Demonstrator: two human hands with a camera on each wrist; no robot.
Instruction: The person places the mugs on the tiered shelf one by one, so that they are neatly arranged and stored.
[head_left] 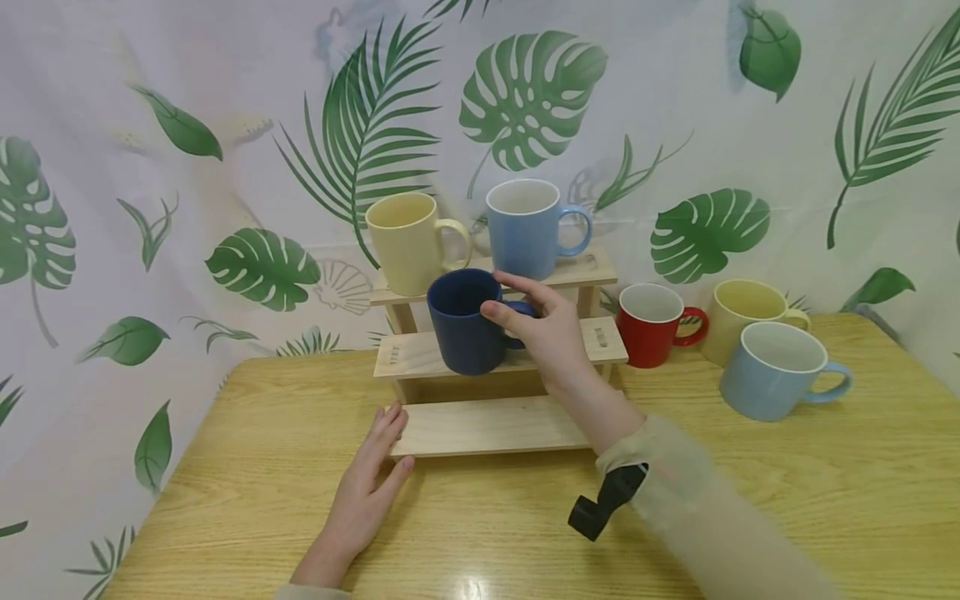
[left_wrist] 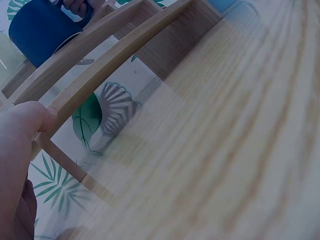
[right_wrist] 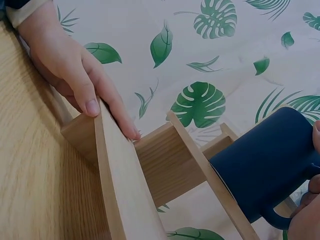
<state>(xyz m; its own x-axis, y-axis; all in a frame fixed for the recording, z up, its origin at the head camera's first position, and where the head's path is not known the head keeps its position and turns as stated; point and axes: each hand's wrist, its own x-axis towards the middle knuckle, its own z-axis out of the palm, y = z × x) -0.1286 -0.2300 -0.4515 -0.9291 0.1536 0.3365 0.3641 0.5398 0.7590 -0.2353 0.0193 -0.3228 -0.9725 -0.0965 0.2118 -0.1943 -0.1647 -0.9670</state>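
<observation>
A dark blue mug [head_left: 467,329] sits on the middle step of a three-tier wooden stand [head_left: 487,425], its base overlapping the step's front edge. My right hand [head_left: 551,333] holds this mug on its handle side, thumb and fingers by the rim and handle. Down at the left end of the lowest step, my left hand [head_left: 367,483] grips the board. Its thumb [right_wrist: 87,100] lies at the front edge, with the fingers across the end. On the top step stand a yellow mug [head_left: 405,246] and a light blue mug [head_left: 523,233], handles to the right.
Right of the stand, a red mug [head_left: 648,329], another yellow mug [head_left: 738,312] and another light blue mug [head_left: 772,375] stand on the wooden table [head_left: 247,450]. Behind everything hangs a white cloth [head_left: 180,50] with green leaf prints.
</observation>
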